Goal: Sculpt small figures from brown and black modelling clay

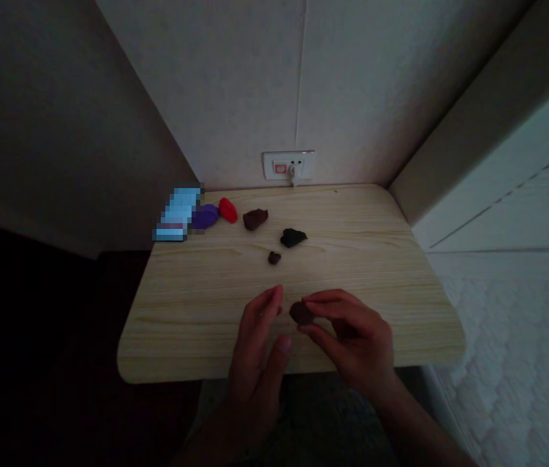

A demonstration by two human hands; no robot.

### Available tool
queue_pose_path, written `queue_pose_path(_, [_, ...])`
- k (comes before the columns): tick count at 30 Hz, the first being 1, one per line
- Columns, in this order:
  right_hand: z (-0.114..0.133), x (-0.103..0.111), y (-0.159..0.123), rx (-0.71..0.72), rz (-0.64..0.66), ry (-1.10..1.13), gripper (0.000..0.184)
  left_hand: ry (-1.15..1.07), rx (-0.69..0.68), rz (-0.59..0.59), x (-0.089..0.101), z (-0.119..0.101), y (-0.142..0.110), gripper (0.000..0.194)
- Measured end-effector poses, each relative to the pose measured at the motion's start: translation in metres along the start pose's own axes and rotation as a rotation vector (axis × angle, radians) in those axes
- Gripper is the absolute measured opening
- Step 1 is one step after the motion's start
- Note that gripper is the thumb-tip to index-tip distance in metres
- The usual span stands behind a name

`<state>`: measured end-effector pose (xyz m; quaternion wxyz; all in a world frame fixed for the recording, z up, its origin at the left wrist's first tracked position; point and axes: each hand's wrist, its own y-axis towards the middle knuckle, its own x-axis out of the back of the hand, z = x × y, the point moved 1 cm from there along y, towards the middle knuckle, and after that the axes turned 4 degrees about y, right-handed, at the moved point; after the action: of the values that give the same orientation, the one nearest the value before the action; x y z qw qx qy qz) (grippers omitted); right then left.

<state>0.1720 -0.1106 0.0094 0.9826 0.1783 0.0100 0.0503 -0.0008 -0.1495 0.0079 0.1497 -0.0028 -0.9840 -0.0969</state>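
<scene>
Between the thumb and fingers of my right hand is a dark brown lump, roundish and soft-looking like modelling clay. My left hand hovers just left of it, thumb apart from the fingers, with nothing visible in its grasp. Beyond the hands on the wooden tabletop lies a small brown piece. Farther back are a dark green lump and a larger reddish-brown lump. A red piece and a purple piece sit side by side toward the back left.
A blurred-out, light blue rectangular object lies at the table's back left corner. On the wall behind, a socket holds a white plug. A white panel stands at the right, above a quilted mattress.
</scene>
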Motion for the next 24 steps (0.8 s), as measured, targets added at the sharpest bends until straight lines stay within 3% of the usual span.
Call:
queue_pose_path(5, [-0.001, -0.009, -0.002, -0.008, -0.052, 0.058, 0.029, -0.029, -0.104, 0.079, 0.001, -0.005, -0.004, 0.058])
queue_pose_path(9, [-0.003, -0.020, -0.007, -0.057, -0.150, 0.133, 0.032, -0.107, -0.042, 0.133, -0.002, -0.006, -0.009, 0.060])
queue_pose_path(14, [0.000, -0.027, -0.007, -0.055, -0.218, 0.130, 0.029, -0.198, -0.042, 0.098, -0.013, -0.006, -0.017, 0.065])
queue_pose_path(18, [0.004, -0.027, -0.003, -0.042, -0.237, 0.147, 0.028, -0.075, -0.129, 0.071, -0.015, -0.006, -0.019, 0.065])
queue_pose_path(24, [0.000, -0.023, -0.004, -0.052, -0.189, 0.190, 0.031, 0.115, -0.256, 0.041, 0.001, 0.004, -0.011, 0.057])
